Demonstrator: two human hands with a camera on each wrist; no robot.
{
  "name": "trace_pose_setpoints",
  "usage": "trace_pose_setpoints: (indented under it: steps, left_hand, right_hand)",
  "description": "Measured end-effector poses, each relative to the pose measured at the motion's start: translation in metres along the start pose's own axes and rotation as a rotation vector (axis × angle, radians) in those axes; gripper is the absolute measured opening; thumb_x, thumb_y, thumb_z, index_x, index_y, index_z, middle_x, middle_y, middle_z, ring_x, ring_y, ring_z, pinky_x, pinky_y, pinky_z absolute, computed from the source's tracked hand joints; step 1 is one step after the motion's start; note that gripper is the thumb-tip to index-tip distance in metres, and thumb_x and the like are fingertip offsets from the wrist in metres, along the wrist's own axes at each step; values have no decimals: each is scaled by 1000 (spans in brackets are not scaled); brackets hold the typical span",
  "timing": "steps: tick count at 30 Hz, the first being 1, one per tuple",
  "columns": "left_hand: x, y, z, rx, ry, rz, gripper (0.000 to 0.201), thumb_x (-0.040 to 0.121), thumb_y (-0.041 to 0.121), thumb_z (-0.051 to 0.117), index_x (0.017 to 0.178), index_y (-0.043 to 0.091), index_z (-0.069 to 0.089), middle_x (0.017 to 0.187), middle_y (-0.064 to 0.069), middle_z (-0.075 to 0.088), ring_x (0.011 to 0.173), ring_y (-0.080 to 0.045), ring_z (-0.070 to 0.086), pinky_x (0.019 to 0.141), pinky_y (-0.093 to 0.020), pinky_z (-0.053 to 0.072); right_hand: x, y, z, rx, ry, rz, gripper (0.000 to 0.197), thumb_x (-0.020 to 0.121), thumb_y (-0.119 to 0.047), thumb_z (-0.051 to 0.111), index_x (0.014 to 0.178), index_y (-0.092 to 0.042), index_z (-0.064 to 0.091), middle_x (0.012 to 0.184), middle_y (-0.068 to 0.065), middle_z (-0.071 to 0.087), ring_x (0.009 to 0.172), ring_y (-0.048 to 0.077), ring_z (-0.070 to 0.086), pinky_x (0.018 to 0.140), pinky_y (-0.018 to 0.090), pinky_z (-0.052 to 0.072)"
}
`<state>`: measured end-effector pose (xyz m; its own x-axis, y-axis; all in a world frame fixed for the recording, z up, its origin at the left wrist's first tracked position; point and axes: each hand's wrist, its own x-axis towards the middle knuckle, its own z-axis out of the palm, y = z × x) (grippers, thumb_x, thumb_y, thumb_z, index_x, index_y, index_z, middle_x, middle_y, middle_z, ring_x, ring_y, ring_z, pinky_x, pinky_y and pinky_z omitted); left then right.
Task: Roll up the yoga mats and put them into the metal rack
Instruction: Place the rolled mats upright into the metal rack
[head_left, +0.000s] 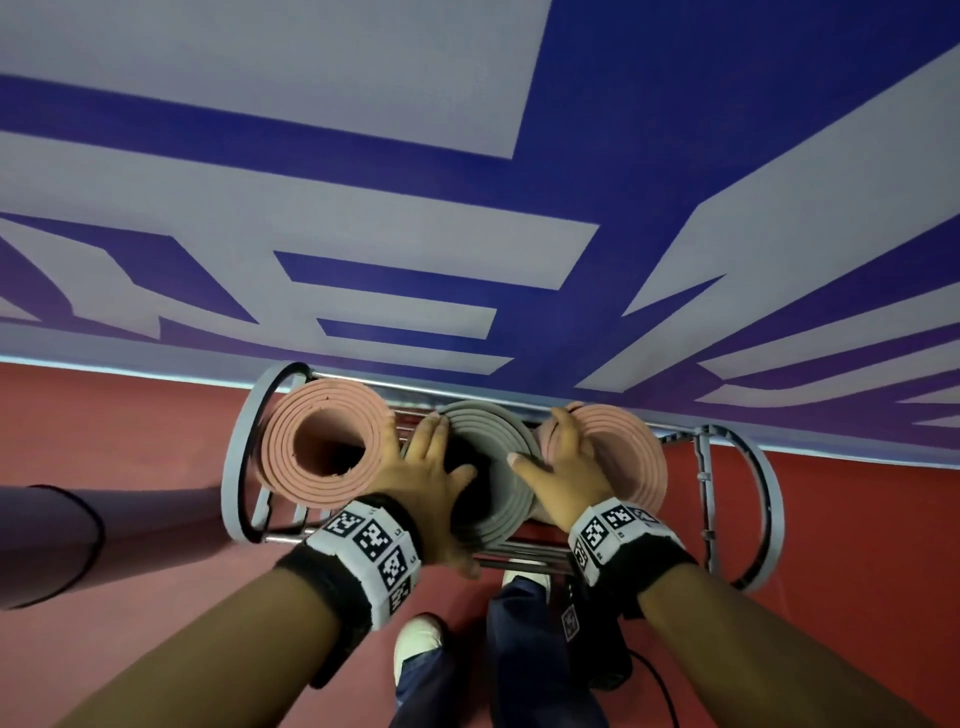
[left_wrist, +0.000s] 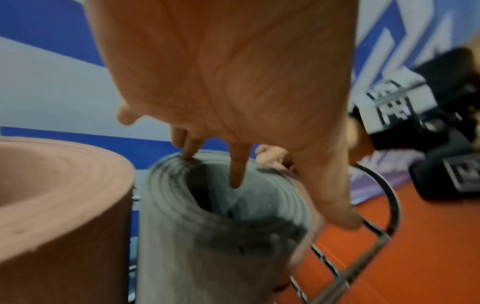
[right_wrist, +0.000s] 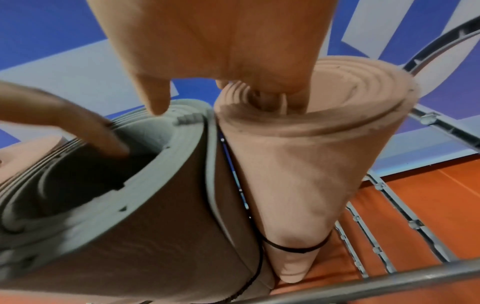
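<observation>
Three rolled yoga mats stand upright in the metal rack (head_left: 706, 467): a pink mat (head_left: 322, 447) on the left, a grey mat (head_left: 498, 499) in the middle and another pink mat (head_left: 634, 462) on the right. My left hand (head_left: 444, 454) lies spread on the left rim of the grey mat (left_wrist: 207, 257), one finger dipping into its hollow core. My right hand (head_left: 545, 441) bridges two rolls. Its thumb touches the grey mat's (right_wrist: 155, 226) right rim and its fingers press on top of the right pink mat (right_wrist: 311, 164). A black elastic band (right_wrist: 293, 250) circles that mat low down.
The rack stands on a red floor against a blue-and-white wall banner (head_left: 467, 208), with ring ends on the left (head_left: 234, 467) and right (head_left: 769, 499). A rolled purple mat (head_left: 47, 545) lies on the floor at the left. My white shoes (head_left: 421, 639) and a black device (head_left: 597, 649) are below.
</observation>
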<state>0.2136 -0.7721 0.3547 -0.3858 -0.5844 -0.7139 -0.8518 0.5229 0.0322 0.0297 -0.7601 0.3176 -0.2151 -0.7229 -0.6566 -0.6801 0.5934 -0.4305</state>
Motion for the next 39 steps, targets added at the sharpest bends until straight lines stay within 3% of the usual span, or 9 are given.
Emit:
trace_pose_setpoints:
  steps: [2, 6, 9, 11, 19, 23, 28, 32, 39]
  left_hand:
    - [1, 12, 4, 77, 29, 14, 99, 73, 73, 61, 149, 23, 23, 158, -14, -6, 146, -37, -5, 107, -70, -12]
    - [10, 26, 15, 179, 11, 108, 73, 88, 51, 60, 146, 16, 32, 151, -13, 26, 139, -32, 23, 113, -64, -2]
    - [21, 28, 20, 201, -29, 112, 51, 96, 34, 47, 143, 16, 39, 133, -8, 57, 129, -32, 46, 111, -62, -15]
    - [24, 24, 20, 213, -15, 102, 44, 96, 27, 42, 139, 15, 44, 122, -6, 65, 123, -31, 54, 110, -62, -18]
    - [22, 17, 15, 191, 55, -17, 35, 94, 18, 41, 128, 17, 50, 118, -3, 67, 117, -28, 58, 117, -56, 7]
    - [27, 20, 17, 165, 53, -31, 30, 95, 19, 41, 123, 18, 52, 115, -2, 68, 110, -26, 61, 104, -40, 29]
    - [31, 27, 1, 152, 58, -36, 36, 100, 36, 35, 127, 17, 49, 120, -4, 66, 117, -26, 56, 108, -41, 25]
    - [30, 26, -11, 105, 27, -22, 50, 92, 52, 45, 131, 21, 48, 125, -2, 62, 121, -27, 52, 110, -43, 26]
    - [18, 12, -33, -38, 171, 13, 40, 96, 40, 45, 134, 26, 51, 126, 2, 62, 119, -22, 55, 105, -39, 36]
  right_hand:
    - [-3, 13, -8, 48, 45, -41, 77, 90, -33, 61, 150, -27, 13, 120, 13, 61, 95, 29, 64, 80, 34, 51]
    - [-4, 43, -15, -180, 11, -43, 76, 79, -45, 71, 137, -22, 27, 132, -2, 57, 114, 22, 59, 96, 32, 46]
    - [-2, 45, -13, -420, -138, -63, 73, 75, -53, 67, 131, -21, 32, 119, 0, 60, 117, 27, 57, 101, 35, 36]
    - [2, 45, -8, -505, -140, -96, 77, 82, -49, 63, 141, -17, 27, 126, 3, 59, 123, 29, 52, 110, 39, 28]
    - [-14, 38, 18, -656, -71, -189, 66, 100, -33, 46, 152, -12, 12, 123, 9, 64, 115, 28, 59, 112, 46, 24]
    - [-7, 37, 26, -578, -75, -181, 65, 98, -37, 50, 149, -12, 19, 123, 8, 64, 116, 27, 59, 107, 43, 25]
    - [7, 35, 8, -470, -94, -146, 64, 91, -41, 61, 139, -8, 33, 135, 9, 55, 126, 29, 50, 107, 41, 34]
    - [12, 36, 0, -395, -79, -125, 60, 85, -39, 67, 132, -10, 44, 129, 9, 57, 117, 29, 56, 99, 37, 46]
    - [3, 17, -21, -490, -74, -118, 33, 90, -33, 56, 116, -13, 58, 112, 5, 65, 98, 24, 61, 77, 27, 44]
